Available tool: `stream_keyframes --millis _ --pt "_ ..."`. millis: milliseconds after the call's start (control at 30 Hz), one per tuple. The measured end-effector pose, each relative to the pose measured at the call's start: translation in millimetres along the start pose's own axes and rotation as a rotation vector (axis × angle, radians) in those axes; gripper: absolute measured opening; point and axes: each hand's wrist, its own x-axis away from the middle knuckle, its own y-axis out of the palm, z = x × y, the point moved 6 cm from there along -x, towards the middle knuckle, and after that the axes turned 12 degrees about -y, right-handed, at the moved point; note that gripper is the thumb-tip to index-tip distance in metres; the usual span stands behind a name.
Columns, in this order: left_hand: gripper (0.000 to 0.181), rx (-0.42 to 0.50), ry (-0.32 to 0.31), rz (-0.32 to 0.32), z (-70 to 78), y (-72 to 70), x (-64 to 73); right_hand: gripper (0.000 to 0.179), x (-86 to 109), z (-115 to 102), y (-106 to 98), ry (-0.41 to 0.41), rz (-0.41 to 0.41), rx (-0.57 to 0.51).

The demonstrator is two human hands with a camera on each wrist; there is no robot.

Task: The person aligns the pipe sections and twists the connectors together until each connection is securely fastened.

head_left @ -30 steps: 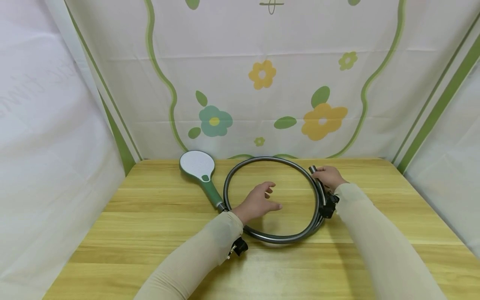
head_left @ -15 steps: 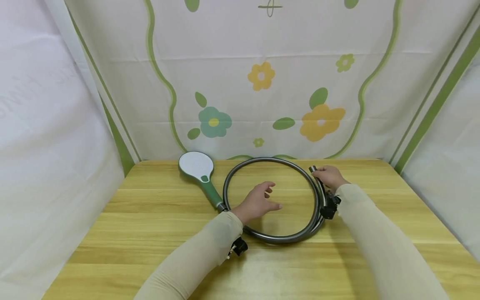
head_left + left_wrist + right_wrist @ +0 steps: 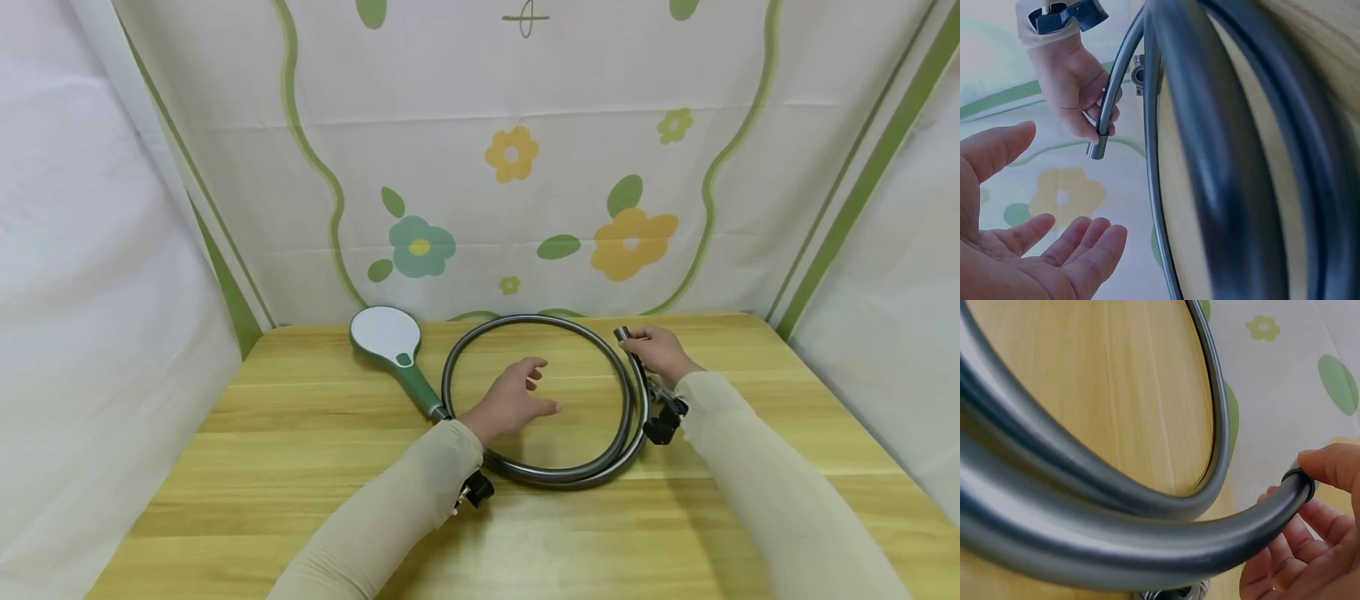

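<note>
Showerhead [image 3: 408, 372] green (face [image 3: 386, 333] white); hose [image 3: 626, 408] grey; backdrop [image 3: 442, 167] flower-printed.

Lt. wood-grain tbl [image 3: 225, 467] meets wht cloth backdrop [image 3: 450, 75], printed w/ orange flwrs [image 3: 618, 260], 1 teal flwr [image 3: 405, 247], grn leaves [image 3: 558, 247] & wavy grn lines [image 3: 288, 79]. Wht L sheet [image 3: 97, 317] & R sheet [image 3: 885, 358] flank tbl.

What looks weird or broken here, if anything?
Nothing stands out. The shower head lies white side up on the table, the hose loops neatly, and its raised end is just pinched in the right grip. I see no spills or cracks.
</note>
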Motion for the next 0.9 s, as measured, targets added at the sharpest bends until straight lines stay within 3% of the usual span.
stream_keyframes --millis 533,900 --pt "0.070 -0.029 0.017 0.016 11.7 -3.9 -4.4 0.044 20.5 -6.3 -4.9 -0.041 0.016 -0.022" --pt "0.070 -0.053 0.003 0.011 16.3 -0.1 -11.2 0.054 33.9 -2.0 -12.8 -0.026 0.044 -0.026"
